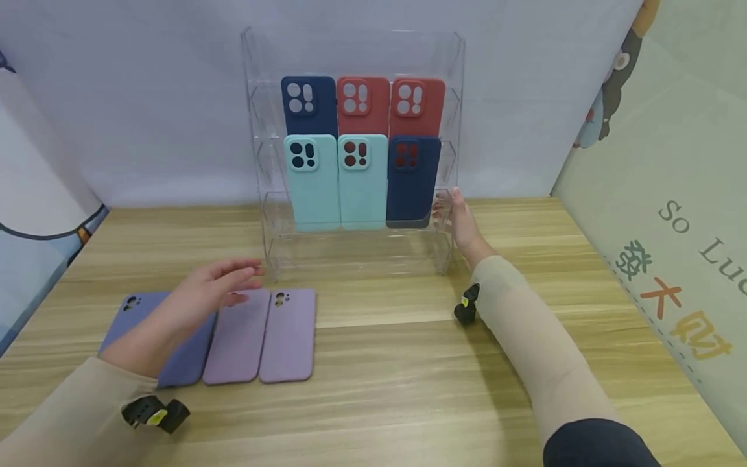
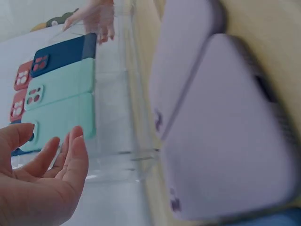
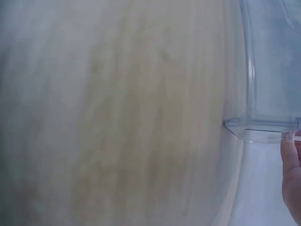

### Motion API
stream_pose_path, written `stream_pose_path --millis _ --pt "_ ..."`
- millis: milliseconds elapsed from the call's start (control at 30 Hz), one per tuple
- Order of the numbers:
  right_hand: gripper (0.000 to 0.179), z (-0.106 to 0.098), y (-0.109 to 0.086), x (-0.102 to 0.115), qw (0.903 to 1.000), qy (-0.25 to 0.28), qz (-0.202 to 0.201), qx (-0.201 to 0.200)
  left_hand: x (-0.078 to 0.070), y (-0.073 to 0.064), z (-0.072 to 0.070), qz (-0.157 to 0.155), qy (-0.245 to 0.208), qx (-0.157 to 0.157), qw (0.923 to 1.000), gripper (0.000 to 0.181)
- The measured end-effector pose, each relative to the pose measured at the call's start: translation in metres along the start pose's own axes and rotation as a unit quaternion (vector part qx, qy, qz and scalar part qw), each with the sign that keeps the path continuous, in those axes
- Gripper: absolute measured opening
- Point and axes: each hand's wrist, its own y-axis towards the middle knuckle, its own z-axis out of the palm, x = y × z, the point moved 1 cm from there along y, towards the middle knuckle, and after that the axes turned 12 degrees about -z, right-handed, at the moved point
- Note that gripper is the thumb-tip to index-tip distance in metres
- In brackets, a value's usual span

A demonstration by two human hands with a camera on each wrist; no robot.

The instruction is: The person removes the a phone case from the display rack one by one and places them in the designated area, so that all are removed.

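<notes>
a clear rack (image 1: 356,267) stands upright on the wooden table (image 1: 385,363), and six phone cases lean in it in two rows of three. the upper row holds, from left to right, a dark blue case (image 1: 323,120) and two red cases (image 1: 373,123); the lower row, which covers their bottom ends, holds two mint cases (image 1: 315,194) and a navy case (image 1: 411,194).

the right hand (image 1: 463,227) grips the rack's right side low down, beside the navy case, its thumb outside and its fingers showing through the clear plastic; how firm the hold is, i cannot tell.

the left hand (image 1: 213,285) is loosely spread, fingers a little bent and well parted from the thumb, with nothing in its grasp. it is above the table near the rack's lower left corner, over the far end of a row of cases lying flat: two lilac cases (image 1: 288,344) side by side and, left of them, blue-purple cover (image 1: 187,357) partly hidden by the forearm, so i cannot tell whether it is one case or two.

pale sleeves (image 1: 543,350) cover both forearms. a white cloth (image 1: 508,97) hangs behind the rack, and a printed panel (image 1: 653,181) with lettering stands at the right.
</notes>
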Motion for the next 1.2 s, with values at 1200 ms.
stream_pose_path --millis 1200 --pt "0.094 -0.002 -0.001 0.0 1.0 -0.005 0.005 -0.001 -0.103 0.081 0.011 0.037 0.04 -0.202 0.9779 0.054"
